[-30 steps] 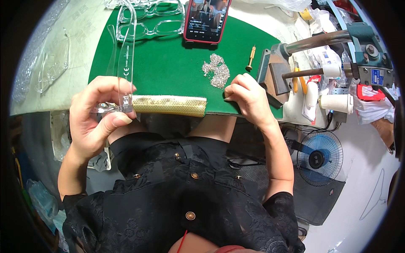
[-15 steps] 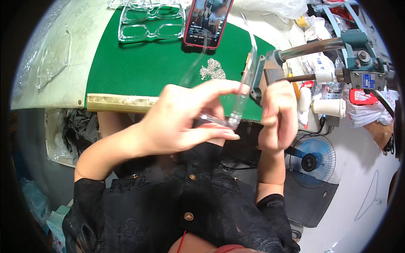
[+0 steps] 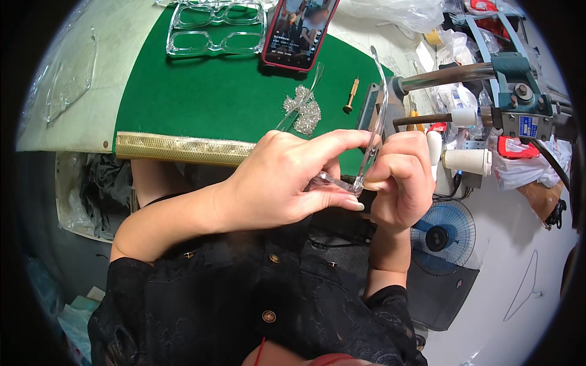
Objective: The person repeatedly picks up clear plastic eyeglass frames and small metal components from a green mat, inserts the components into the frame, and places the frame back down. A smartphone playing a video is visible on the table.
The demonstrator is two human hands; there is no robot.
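Observation:
My left hand (image 3: 284,177) grips a pair of clear plastic glasses (image 3: 381,104) by the front, thumb below and index finger stretched along one temple. That temple rises upright toward the back right; the other clear temple sticks out beyond the hand, over a pile of tiny silvery metal pieces (image 3: 307,117). Against the hinge corner of the glasses, my right hand (image 3: 404,177) is closed, thumb and curled index finger pressed together. Whatever small thing it may pinch is hidden. A small brass-coloured screwdriver (image 3: 352,96) lies on the green mat (image 3: 201,91), beyond the hands.
Stacked clear glasses frames (image 3: 215,43) and a red-cased phone (image 3: 299,33) lie at the mat's back. A gold perforated strip (image 3: 183,148) runs along its front edge. At right stand a teal hand press (image 3: 516,85), a white cup (image 3: 467,160) and a blue fan (image 3: 442,235).
My right hand has come in from beside the press to the hinge of the glasses. The left hand, still holding the glasses, appears slightly further right and lower in view.

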